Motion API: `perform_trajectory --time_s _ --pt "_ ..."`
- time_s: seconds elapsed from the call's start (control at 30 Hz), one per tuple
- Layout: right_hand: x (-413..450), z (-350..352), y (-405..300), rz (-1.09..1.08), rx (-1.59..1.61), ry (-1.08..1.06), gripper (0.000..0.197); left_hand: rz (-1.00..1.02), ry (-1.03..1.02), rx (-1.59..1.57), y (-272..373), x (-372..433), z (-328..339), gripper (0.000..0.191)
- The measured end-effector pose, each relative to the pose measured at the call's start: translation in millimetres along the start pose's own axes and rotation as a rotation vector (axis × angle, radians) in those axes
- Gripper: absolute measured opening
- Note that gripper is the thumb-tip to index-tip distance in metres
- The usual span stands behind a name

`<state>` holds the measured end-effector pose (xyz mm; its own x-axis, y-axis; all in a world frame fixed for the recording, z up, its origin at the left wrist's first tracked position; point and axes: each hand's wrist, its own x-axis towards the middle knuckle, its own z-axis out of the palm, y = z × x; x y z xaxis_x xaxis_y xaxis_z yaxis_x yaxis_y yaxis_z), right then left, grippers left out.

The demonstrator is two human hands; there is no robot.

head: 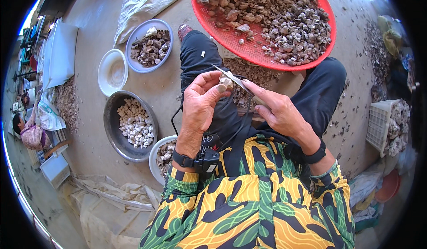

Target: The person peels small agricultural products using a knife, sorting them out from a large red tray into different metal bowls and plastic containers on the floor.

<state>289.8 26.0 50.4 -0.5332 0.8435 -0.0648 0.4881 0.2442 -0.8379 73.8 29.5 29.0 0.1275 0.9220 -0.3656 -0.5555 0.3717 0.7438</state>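
Between the thumb and fingers of my left hand (202, 99) is a small rough, pale lump (226, 80). A knife in my right hand (282, 110) lies with its thin blade (230, 76) across the lump, tip pointing up and left. My right forefinger rests along the knife, and the palm covers most of the handle. Both hands are over my lap. Just beyond them, a red mesh basket (233, 54) holds many brown and grey lumps (293, 32). A pale chip (202, 53) lies on my trouser leg.
To the left stand a dark basin (111, 135) of cream and white pieces, a white bowl (115, 72), a lavender-rimmed basin (133, 60) of dark lumps and another bowl (152, 165). A white crate (378, 125) stands at right. Another person (33, 135) is at far left. Scraps (247, 72) lie below.
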Motion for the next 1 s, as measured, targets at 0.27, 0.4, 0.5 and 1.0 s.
perform_trajectory --time_s 0.27,0.4,0.5,1.0 --pt "3 5 -6 -0.016 -0.133 -0.048 0.067 0.043 0.061 -0.125 -3 1 -12 0.034" --pt "-3 5 -7 -0.006 -0.101 -0.075 0.067 0.02 0.035 -0.131 -4 3 -12 0.036" --pt "-5 5 -5 -0.005 -0.092 -0.066 0.067 0.035 0.028 -0.134 -8 6 -12 0.037" --pt "-3 7 -15 0.111 -0.191 -0.115 0.068 0.095 0.112 -0.077 -17 10 -15 0.034"
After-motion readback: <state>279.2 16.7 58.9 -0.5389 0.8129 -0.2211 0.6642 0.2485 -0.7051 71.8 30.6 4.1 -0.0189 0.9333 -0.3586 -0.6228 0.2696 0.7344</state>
